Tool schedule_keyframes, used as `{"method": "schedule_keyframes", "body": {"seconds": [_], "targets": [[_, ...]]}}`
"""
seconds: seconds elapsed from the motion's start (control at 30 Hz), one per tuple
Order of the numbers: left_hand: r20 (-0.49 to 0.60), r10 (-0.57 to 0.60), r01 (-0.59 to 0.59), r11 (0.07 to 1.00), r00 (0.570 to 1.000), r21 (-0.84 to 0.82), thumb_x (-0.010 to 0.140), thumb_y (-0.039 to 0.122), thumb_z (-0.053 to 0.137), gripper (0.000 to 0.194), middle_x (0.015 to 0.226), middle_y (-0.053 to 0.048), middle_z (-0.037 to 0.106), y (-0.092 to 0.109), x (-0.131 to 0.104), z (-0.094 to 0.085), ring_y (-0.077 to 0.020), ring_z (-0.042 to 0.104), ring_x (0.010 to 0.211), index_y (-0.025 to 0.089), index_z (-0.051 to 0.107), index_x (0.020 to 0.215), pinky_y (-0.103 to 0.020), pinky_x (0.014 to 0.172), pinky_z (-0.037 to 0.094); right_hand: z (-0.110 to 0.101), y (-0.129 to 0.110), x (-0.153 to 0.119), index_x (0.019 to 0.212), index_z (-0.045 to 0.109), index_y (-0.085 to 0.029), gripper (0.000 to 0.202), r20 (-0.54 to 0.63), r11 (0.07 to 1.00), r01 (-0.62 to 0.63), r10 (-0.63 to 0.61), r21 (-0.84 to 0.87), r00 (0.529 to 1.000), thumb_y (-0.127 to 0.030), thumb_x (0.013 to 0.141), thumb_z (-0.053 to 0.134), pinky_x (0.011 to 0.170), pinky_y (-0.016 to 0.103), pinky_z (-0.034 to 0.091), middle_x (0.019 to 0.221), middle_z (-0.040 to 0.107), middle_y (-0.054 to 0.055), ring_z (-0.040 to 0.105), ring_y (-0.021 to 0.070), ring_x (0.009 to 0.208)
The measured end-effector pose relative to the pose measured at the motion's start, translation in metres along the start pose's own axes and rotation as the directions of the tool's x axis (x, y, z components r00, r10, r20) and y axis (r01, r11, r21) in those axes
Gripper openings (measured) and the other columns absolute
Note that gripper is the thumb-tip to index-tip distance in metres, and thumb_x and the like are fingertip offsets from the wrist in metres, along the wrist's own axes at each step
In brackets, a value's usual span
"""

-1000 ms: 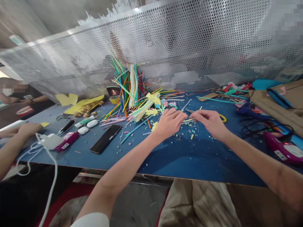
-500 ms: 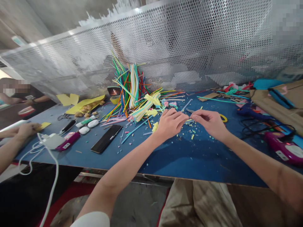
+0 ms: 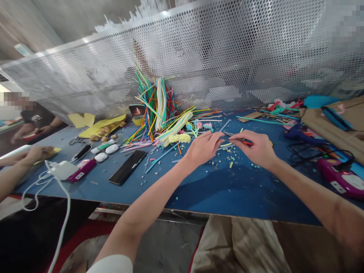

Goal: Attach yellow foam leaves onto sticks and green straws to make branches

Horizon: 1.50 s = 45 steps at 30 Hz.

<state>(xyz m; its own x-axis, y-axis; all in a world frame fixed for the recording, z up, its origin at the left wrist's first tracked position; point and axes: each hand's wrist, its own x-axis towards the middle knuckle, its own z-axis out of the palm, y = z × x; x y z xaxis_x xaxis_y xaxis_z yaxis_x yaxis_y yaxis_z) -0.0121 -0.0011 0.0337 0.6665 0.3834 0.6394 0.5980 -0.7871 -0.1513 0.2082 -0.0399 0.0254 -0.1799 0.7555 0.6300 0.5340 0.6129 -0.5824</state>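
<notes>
My left hand (image 3: 205,148) is closed above the middle of the blue table, fingers bent toward my right hand. A fuzzy yellow pipe-cleaner piece (image 3: 180,138) sticks out on its left side, and its held end is hidden by the fingers. My right hand (image 3: 254,147) is closed in a pinch close by; what its fingertips hold is too small to tell. A red and black part (image 3: 248,142) shows below its palm. Scissors (image 3: 228,133) lie behind the fingertips, mostly covered. Pale pipe-cleaner strips (image 3: 226,146) and coloured clippings lie under my hands.
A tall bundle of pipe cleaners (image 3: 160,106) stands against the perforated metal screen (image 3: 227,49). A black phone (image 3: 127,167), white charger (image 3: 63,169) and cables lie left. A purple power strip (image 3: 341,180) lies right. A co-worker's hands (image 3: 36,153) work at far left.
The yellow piece's spread petals have turned and now appear gathered beside my left hand. My hands stay near each other; the red and black part has come into view below my right palm.
</notes>
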Motion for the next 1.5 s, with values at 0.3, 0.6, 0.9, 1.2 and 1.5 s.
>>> {"method": "schedule_keyframes", "body": {"seconds": [0.3,0.6,0.9,1.2,1.5], "targets": [[0.084,0.154,-0.163,0.98,0.984,0.11,0.101,0.017,0.042,0.023,0.097,-0.005,0.068,-0.007,0.001,-0.003,-0.016,0.06,0.09,0.014,0.059,0.116,-0.03,0.088,0.049,-0.004,0.001,0.008,0.09,0.076,-0.026,0.031,0.204,0.904,-0.29,0.234,0.316,0.951,-0.053,0.09,0.06,0.072,0.035,0.052,0.083,0.075,0.004,0.065,0.0188,0.072],[0.141,0.243,-0.262,0.955,0.96,0.138,0.098,0.009,0.042,0.026,0.087,-0.001,0.064,-0.008,0.0,-0.009,-0.0132,0.06,0.083,0.019,0.06,0.113,-0.026,0.083,0.048,-0.012,0.017,0.01,0.091,0.078,-0.02,0.029,0.622,0.583,-0.656,0.302,0.479,0.723,-0.047,0.079,0.075,0.061,0.029,0.048,0.081,0.073,0.006,0.058,0.0131,0.064],[0.137,0.229,-0.237,0.97,0.964,0.046,0.099,0.014,0.04,0.021,0.086,-0.002,0.066,-0.006,0.001,-0.012,-0.0127,0.061,0.081,0.018,0.06,0.103,-0.026,0.079,0.049,-0.016,0.008,0.013,0.088,0.079,-0.025,0.024,0.531,0.769,-0.511,0.269,0.385,0.803,-0.046,0.076,0.077,0.059,0.03,0.05,0.075,0.074,0.004,0.06,0.0151,0.061],[0.193,0.131,-0.116,0.989,0.972,-0.087,0.097,0.013,0.043,0.023,0.096,-0.003,0.07,-0.009,0.0,-0.009,-0.0143,0.066,0.092,0.019,0.062,0.108,-0.027,0.083,0.052,-0.017,0.002,0.009,0.092,0.078,-0.027,0.027,0.389,0.912,-0.322,0.209,0.252,0.897,-0.05,0.077,0.076,0.069,0.034,0.053,0.083,0.076,0.002,0.068,0.0199,0.075],[0.217,0.142,-0.123,0.988,0.966,-0.097,0.1,0.018,0.042,0.024,0.093,-0.002,0.07,-0.009,0.001,-0.016,-0.0141,0.067,0.09,0.019,0.064,0.109,-0.024,0.076,0.05,-0.015,0.006,0.006,0.1,0.072,-0.026,0.017,0.221,0.961,0.254,-0.225,-0.113,0.949,-0.033,0.095,0.057,0.078,0.035,0.052,0.093,0.075,0.003,0.068,0.0192,0.083]]}}
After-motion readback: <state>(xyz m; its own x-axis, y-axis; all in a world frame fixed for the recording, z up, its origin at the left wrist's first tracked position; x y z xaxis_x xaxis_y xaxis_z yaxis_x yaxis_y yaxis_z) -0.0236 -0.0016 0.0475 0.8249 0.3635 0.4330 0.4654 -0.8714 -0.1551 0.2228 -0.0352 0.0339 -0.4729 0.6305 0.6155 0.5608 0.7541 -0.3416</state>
